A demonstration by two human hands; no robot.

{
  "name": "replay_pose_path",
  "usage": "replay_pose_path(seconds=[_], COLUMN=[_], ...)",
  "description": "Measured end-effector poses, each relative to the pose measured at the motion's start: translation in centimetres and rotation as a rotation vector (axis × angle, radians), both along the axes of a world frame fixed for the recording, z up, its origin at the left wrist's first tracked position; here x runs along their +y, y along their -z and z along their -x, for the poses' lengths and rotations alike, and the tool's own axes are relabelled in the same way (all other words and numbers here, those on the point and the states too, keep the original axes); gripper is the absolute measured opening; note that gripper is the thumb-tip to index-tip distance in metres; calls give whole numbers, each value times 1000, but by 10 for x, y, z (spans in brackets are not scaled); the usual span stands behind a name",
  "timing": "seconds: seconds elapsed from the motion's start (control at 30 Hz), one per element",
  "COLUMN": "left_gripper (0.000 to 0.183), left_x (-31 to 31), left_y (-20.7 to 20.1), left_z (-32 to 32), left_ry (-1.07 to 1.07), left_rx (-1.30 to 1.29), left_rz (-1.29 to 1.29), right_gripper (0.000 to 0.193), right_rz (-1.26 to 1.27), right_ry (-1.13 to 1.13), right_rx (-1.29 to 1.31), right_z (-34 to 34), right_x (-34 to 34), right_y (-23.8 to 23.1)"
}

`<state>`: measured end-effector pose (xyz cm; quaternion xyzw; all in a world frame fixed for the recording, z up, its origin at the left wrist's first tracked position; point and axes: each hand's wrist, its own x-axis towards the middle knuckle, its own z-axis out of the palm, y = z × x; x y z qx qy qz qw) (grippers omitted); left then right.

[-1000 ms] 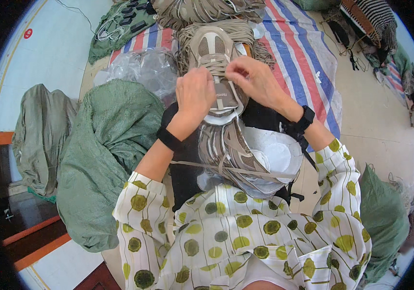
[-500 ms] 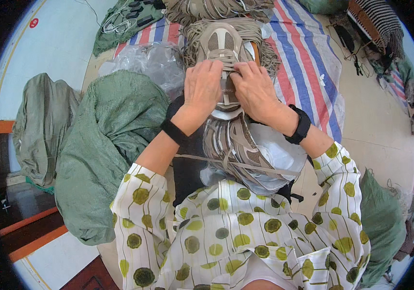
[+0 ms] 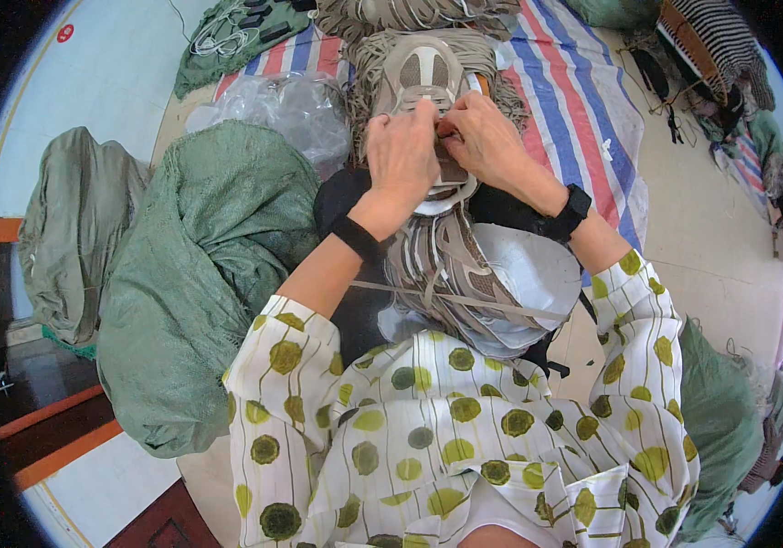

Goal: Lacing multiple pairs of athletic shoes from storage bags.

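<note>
A beige and brown sneaker [image 3: 425, 78] lies in front of me, toe pointing away, on a pile of tan laces [image 3: 369, 73]. Both my hands meet over its lacing. My left hand [image 3: 401, 153] is closed, its fingertips pinching at the shoelace on the left side. From the right, my right hand [image 3: 490, 139] also pinches the shoelace, close to the left fingertips. The fingers hide most of the tongue and the lace ends. Between my forearms, nearer to me, sits a strapped bundle of similar beige shoe uppers [image 3: 442, 274].
A large green sack [image 3: 204, 274] stands at my left, with clear plastic bags [image 3: 273, 114] beyond it. A striped red, white and blue sheet [image 3: 574, 110] covers floor at the right. More tan shoe pieces [image 3: 419, 13] lie at the far end. Another green sack [image 3: 720, 420] is low right.
My hands have drawn closer together over the lacing, the left shifting right. A pale lace loop now shows by the sneaker's heel, and the view has shifted slightly.
</note>
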<state>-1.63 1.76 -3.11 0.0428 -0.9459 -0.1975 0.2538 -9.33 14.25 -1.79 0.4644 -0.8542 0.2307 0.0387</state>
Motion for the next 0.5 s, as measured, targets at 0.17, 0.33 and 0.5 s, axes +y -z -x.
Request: replay_pose_path(seconds=[0.17,0.33,0.5], left_gripper=[32,30,29], left_x=[-3,-3,0], left_y=[0,1,-7], left_z=[-15,-13,-14], left_ry=[92,51,109], left_rx=[57,47,-88], left_rz=[128,-75,8], right_gripper=[14,10,9], right_rz=[-61,64,24], right_ry=[-30,-45,19], right_rx=[41,46,197], right_z=[0,-6,-11], right_x=[0,0,-2], right_y=[0,4,12])
